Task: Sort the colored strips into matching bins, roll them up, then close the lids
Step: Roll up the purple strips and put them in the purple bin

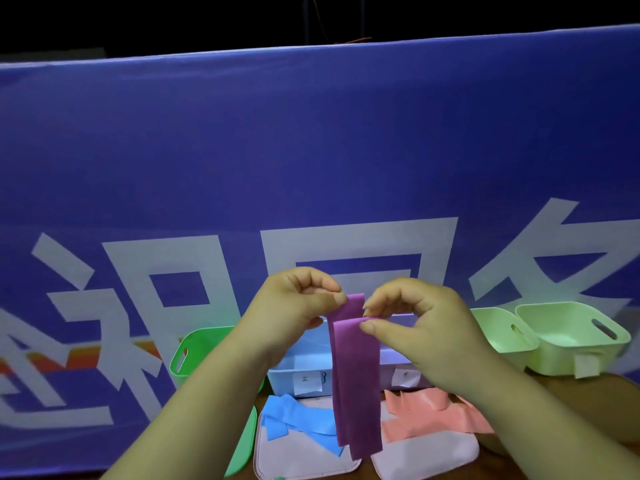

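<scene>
Both hands are raised above the bins, holding 1 purple strip [356,382] between them. The left hand [294,306] pinches the strip's top end between thumb and forefinger, its other fingers [322,280] curled in. The right hand [419,330] pinches the strip just below, where it bends over, with its fingers likewise curled. From there 2 layers of the strip hang straight down in front of the pale blue bin [301,365].

Below them, blue strips [298,420] lie on a pinkish lid [298,459], and salmon strips [433,414] lie on a second pinkish lid [433,457]. A green bin [194,344] stands at the left with a green lid [244,441] in front of it. At the right, 2 pale green bins [571,334] stand on the brown worktop [595,386] — all before a blue banner [311,150].
</scene>
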A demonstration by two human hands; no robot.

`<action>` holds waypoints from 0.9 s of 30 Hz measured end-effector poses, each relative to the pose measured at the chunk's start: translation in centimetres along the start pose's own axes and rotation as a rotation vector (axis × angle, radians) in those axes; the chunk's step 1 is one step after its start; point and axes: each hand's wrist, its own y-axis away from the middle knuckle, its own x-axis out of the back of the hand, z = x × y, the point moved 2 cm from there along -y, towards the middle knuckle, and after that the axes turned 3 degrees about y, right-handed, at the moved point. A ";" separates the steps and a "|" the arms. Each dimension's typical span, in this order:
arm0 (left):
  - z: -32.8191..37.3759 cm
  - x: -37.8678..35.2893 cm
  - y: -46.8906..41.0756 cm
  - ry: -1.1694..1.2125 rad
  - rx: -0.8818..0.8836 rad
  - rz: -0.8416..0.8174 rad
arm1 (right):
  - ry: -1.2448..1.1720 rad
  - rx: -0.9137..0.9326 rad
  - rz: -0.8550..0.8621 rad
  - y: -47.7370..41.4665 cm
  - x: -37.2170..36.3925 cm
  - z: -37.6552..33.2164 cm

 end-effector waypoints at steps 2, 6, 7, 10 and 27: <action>0.0 -0.2 0.2 0.020 0.024 -0.009 | 0.011 0.008 0.017 0.0 -0.2 0.1; 0.0 -0.4 0.6 0.017 0.045 -0.026 | 0.047 0.026 0.057 0.0 -0.5 0.5; 0.0 -0.4 0.6 0.019 0.049 -0.032 | 0.051 0.030 0.063 0.0 -0.5 0.5; -0.1 -0.5 0.7 0.028 0.056 -0.039 | 0.057 0.041 0.071 -0.1 -0.7 0.8; -0.4 -0.7 0.6 -0.026 0.063 -0.077 | 0.106 -0.011 0.154 -0.3 -1.2 1.9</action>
